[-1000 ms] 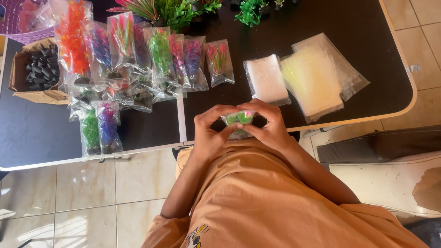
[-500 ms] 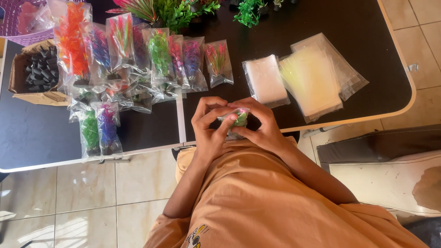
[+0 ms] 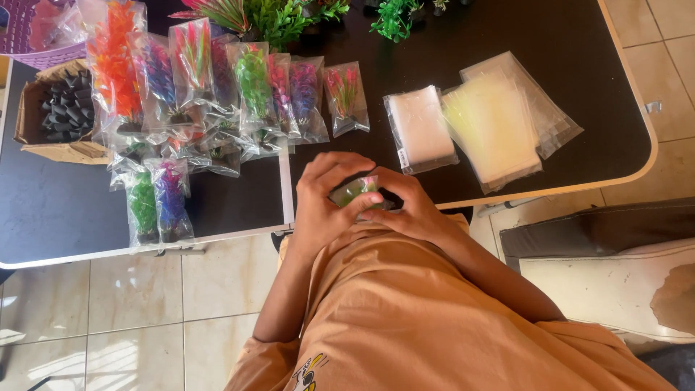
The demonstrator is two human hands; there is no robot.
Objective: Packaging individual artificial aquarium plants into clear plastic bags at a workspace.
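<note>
My left hand (image 3: 324,206) and my right hand (image 3: 409,206) are cupped together at the near edge of the dark table (image 3: 470,22). Between them they grip a small artificial plant (image 3: 356,191), green with a bit of pink, in clear plastic wrap; my fingers hide most of it. Just beyond my hands lie rows of bagged artificial plants (image 3: 217,94) in orange, purple, green and pink. Two more bagged plants (image 3: 156,201) lie near the front edge to the left.
A stack of empty clear bags (image 3: 499,119) and a smaller white packet (image 3: 421,129) lie to the right. A cardboard box of black plant bases (image 3: 61,112) stands at the left. Loose green plants (image 3: 289,14) sit at the table's far side. A tiled floor lies below.
My hands have stayed together at the table edge, fingers shifting around the small wrapped plant, which now shows less between them.
</note>
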